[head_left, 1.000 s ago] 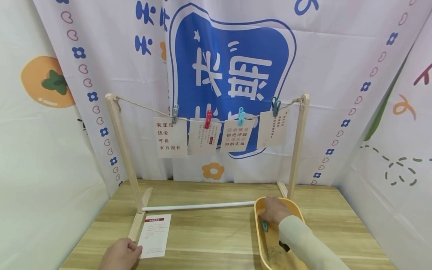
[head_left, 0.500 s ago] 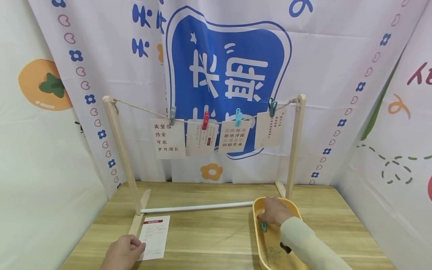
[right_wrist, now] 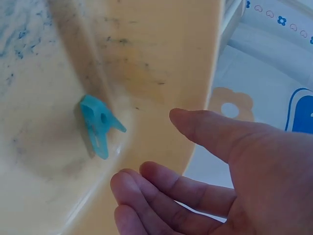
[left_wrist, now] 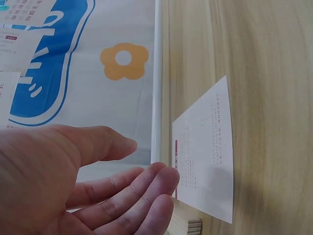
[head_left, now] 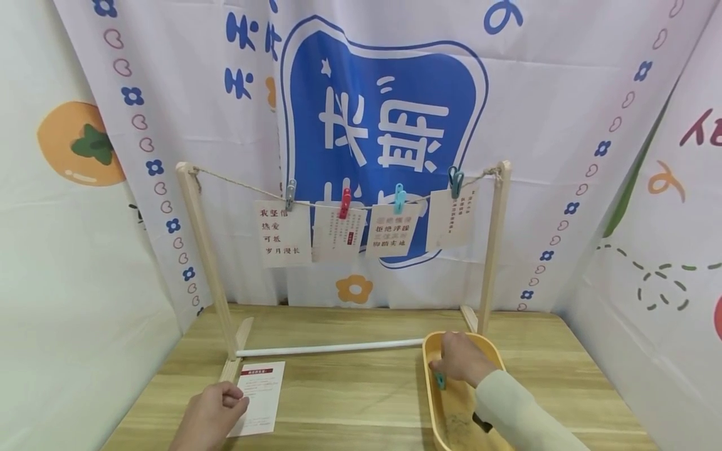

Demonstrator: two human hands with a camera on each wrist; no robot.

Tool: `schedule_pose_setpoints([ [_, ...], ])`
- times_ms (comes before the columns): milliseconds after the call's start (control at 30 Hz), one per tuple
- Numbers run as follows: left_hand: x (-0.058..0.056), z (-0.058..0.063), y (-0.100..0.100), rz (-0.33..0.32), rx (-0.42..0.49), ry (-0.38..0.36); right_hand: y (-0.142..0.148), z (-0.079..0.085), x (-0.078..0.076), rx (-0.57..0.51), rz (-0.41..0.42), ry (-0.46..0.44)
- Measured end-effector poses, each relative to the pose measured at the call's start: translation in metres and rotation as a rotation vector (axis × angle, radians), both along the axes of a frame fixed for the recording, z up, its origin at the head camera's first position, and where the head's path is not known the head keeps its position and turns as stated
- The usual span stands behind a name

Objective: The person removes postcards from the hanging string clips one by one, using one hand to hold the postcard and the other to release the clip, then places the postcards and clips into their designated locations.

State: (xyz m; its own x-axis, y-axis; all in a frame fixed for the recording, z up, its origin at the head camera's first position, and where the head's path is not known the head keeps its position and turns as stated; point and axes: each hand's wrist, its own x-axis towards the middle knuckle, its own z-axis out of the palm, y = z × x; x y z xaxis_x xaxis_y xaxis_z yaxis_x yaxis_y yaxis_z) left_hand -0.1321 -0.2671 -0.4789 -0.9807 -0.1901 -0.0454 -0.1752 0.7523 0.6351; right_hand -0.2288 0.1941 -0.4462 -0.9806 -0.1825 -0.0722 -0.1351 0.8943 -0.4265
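Observation:
My left hand (head_left: 210, 413) is over the lower left edge of a white printed card (head_left: 262, 394) on the table, thumb and fingers apart and holding nothing. In the left wrist view the card (left_wrist: 208, 161) lies just past the fingertips. My right hand (head_left: 464, 358) reaches into a yellow plastic basin (head_left: 430, 401). Below its fingers lies a teal clothespin (head_left: 440, 381). The right wrist view shows that clothespin (right_wrist: 99, 126) on the basin floor, with a gap between it and the parted thumb and fingers.
Behind, a wooden frame (head_left: 492, 250) carries a twine line with several cards hung by clothespins, among them a red clothespin (head_left: 345, 203). A white rod (head_left: 333, 348) runs low between its posts, and its right end meets the basin in the head view. A printed cloth (head_left: 541, 113) hangs behind.
My left hand has shifted a little up and right across the card's edge. My right hand stays in the basin above the teal clothespin with little movement.

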Motion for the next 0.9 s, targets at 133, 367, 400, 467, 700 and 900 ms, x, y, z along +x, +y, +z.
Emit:
schedule_pose_setpoints([
  [133, -0.001, 0.002, -0.002, 0.004, 0.006, 0.022, -0.002, 0.006, 0.003, -0.003, -0.003, 0.007],
  [367, -0.003, 0.009, -0.005, 0.009, 0.039, 0.08, -0.004, 0.015, 0.007, -0.012, -0.023, 0.032],
  [400, -0.004, 0.01, -0.005, 0.009, 0.043, 0.088, -0.005, 0.016, 0.007, -0.013, -0.022, 0.04],
  [467, -0.006, 0.012, -0.005, 0.01, 0.045, 0.108, -0.005, 0.019, 0.008, -0.01, -0.014, 0.07],
  [700, -0.009, 0.02, -0.001, 0.015, 0.06, 0.162, -0.01, 0.029, 0.012, -0.043, 0.022, 0.108],
  [900, -0.012, 0.028, 0.001, 0.004, 0.085, 0.179, -0.018, 0.038, 0.019, -0.067, 0.039, 0.129],
])
